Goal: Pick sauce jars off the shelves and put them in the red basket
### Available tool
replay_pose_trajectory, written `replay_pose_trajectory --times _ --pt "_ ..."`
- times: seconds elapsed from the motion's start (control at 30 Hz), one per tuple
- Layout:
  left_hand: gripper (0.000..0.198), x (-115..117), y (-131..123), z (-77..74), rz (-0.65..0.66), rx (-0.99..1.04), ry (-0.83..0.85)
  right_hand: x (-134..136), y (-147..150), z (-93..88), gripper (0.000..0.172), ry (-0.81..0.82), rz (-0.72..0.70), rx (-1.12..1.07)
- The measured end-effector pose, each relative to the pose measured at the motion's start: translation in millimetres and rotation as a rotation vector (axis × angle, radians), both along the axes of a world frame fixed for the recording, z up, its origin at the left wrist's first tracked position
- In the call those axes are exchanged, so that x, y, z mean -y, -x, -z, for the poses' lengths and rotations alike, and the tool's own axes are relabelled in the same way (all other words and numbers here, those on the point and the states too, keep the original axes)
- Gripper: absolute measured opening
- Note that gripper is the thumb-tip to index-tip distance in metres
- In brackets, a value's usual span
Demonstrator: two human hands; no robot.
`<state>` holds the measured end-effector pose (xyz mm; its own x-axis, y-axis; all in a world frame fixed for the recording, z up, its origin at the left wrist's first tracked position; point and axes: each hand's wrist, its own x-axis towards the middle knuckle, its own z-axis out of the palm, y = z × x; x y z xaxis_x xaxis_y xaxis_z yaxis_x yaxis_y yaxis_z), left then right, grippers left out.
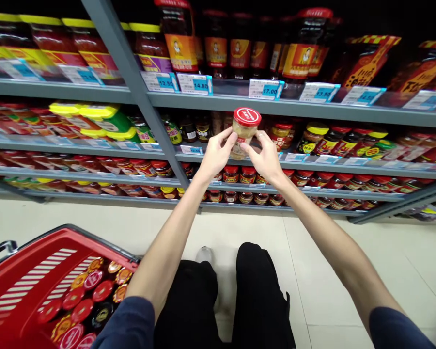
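red-lidded glass jar [245, 131] | between left hand [218, 155] and right hand [262, 156] | both closed on it

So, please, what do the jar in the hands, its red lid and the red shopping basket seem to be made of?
The jar looks like clear glass: the pale contents show through its glossy wall. The red lid has a smooth, shiny printed top, perhaps metal, but plastic is possible. The shopping basket looks like glossy moulded plastic, with slots formed in its wall.
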<state>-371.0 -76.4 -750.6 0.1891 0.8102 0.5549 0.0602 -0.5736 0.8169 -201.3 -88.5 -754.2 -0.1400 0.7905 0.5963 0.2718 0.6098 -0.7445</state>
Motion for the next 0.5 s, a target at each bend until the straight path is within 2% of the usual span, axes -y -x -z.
replay_pose_trajectory --times 0.2,0.37,0.5 --pt "0.067 -19.2 12.4 11.4 -0.099 0.051 -0.055 -24.7 12.6 11.4 0.057 -0.093 0.004 0.005" --pt "0.074 -33.8 17.7 24.7 -0.031 0.05 -0.051 -48.6 10.6 24.7 0.053 -0.116 0.003 0.059" --pt "0.075 -40.0 19.6 32.5 -0.03 0.038 -0.011 -60.9 9.8 36.3 0.051 -0.106 -0.006 0.049"
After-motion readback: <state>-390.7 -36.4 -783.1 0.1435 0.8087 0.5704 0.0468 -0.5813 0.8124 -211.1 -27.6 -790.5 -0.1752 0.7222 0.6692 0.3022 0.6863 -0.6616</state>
